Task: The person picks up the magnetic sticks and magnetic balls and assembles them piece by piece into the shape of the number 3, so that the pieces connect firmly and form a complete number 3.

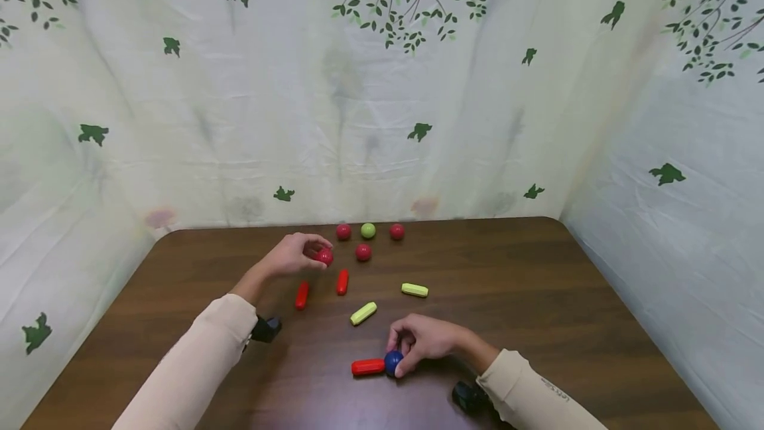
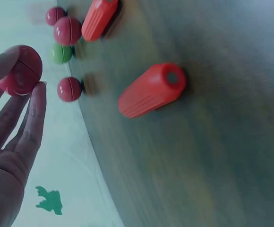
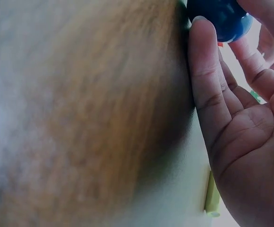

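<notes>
Left grip [image 1: 298, 254] pinches red ball [image 1: 324, 257], beyond and left of blue ball [image 1: 394, 363]; right grip [image 1: 430, 338] pinches blue ball, red stick [image 1: 368, 367] at its left. Counted: four red balls, one green ball [image 1: 368, 230], one blue ball, three red sticks, two yellow-green sticks [image 1: 363, 313]. Left-wrist view alone shows grey spot on red stick's end, seams round red balls.

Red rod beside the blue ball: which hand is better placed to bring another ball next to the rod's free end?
Probably the left hand: it pinches a red ball, and the free end of the red rod points left. The right hand is occupied, pinching the blue ball at the other end.
</notes>
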`<state>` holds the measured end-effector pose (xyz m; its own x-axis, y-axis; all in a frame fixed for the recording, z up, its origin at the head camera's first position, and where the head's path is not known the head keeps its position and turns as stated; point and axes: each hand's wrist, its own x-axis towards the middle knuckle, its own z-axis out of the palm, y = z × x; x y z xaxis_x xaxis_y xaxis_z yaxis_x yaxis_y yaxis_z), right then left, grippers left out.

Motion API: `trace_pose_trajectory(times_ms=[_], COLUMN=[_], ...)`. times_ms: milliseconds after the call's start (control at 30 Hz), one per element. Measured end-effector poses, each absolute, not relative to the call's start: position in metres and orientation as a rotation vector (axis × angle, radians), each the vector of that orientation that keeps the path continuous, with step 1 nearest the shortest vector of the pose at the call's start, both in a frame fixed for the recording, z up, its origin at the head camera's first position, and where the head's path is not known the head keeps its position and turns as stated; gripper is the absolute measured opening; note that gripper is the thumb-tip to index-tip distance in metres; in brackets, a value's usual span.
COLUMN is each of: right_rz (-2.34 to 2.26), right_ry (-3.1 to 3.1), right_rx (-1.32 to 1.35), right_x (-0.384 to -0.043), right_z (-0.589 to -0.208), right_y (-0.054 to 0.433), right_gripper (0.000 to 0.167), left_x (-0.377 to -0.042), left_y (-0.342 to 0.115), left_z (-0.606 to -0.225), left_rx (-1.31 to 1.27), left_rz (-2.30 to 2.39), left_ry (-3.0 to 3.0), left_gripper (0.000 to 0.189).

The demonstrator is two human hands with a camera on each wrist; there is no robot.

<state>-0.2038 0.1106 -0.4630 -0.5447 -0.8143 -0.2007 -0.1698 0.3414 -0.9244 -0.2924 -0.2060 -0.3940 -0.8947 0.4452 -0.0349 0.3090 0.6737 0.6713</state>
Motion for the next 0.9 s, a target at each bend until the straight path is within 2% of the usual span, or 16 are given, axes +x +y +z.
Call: trace_pose_trajectory(times_ms=[533, 700, 900], right_rz=[-1.206, -1.203, -1.211], right_ry=[1.916, 1.917, 1.903], right_rx=[-0.873, -0.871, -0.874], right_x=[-0.208, -0.208, -0.208], right_z=[-0.464, -0.465, -0.465], right_y=[0.11, 0.11, 0.11], right_gripper=[0.024, 0.024, 0.024], left_x=[-0.225, -0.212, -0.204], left_y=[-0.202, -0.201, -0.198], left_z=[-0.405, -0.411, -0.416], left_rx=[0.668, 0.778, 0.762], left_rz=[1.05, 1.048, 1.063], left_ry=[2.621, 2.595, 2.527], left_gripper=[0.034, 0.03, 0.035])
